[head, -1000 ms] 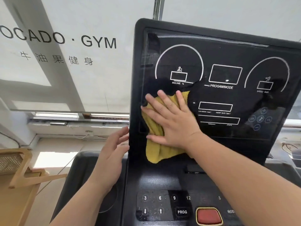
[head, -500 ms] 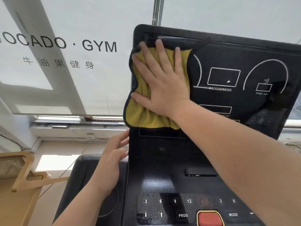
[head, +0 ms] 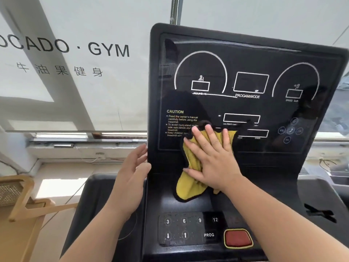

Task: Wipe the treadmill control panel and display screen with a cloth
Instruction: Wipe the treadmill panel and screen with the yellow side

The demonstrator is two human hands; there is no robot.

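Half a second before, the right hand (head: 211,163) had pressed the cloth (head: 190,178) up in the top left corner of the screen (head: 245,103). Now the hand and cloth had slid down to the bottom of the screen, a little left of the middle, and the yellow warning words (head: 181,122) showed again. So I think the left side of the screen had been wiped top to bottom, while the right side and the button panel (head: 181,229) below still waited. The right hand's grip was open, with fingers spread flat, pushing the cloth against the glass rather than holding it. The left hand (head: 130,184) was open too, resting against the left edge of the black frame, holding nothing. The cloth was soft and fluffy, yellow with a dark edge, and it hung in floppy folds under the hand. The screen was smooth, dark and shiny, with thin white lines and boxes. The button panel looked speckled with tiny spots, and beside it sat a red button (head: 238,238) with a yellow rim.
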